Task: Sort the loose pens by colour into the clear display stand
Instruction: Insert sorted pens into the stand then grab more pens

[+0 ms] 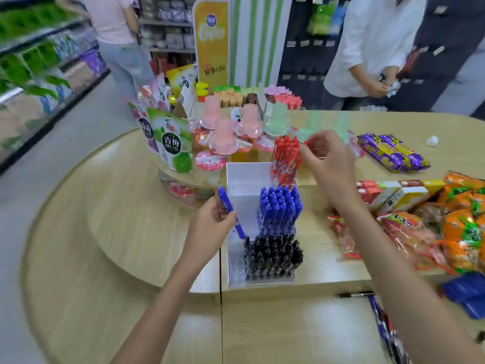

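The clear acrylic display stand [235, 269] holds red, blue and black pen rows [279, 208]; loose dark pens [380, 320] lie unsorted on the tabletop [301, 334]. The left hand [210, 223] pinches a blue plastic pen [226, 202]; whether the right hand [331, 164] grips anything is unclear.

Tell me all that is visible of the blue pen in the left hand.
The blue pen is one slim stick, plastic by its look, blue all over. The left hand pinches its middle. It is tilted, upper end away, lower end near the black pens at the left edge of the display stand.
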